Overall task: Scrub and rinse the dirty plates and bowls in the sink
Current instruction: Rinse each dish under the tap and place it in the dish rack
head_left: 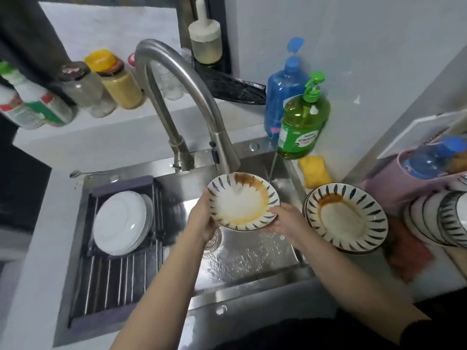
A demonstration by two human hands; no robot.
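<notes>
Left grip: my left hand (202,218) curls round the stained plate (242,202) at its nine o'clock rim
Right grip: my right hand (286,221) clasps the rim at four o'clock
Plate: tilted over the sink (252,261); tap (222,145) water strikes its middle
Three o'clock: second dirty plate (346,219) on the worktop (429,279); yellow sponge (314,171) beyond
Nine o'clock: white plates (122,223) on the rack (113,284)

Single head-worn wide-angle view, looking steeply forward and down from close above the sink (252,294). Near enough that both forearms rise from the bottom edge; faucet (177,97) at centre, wall ledge along the top, counter at the right edge.
</notes>
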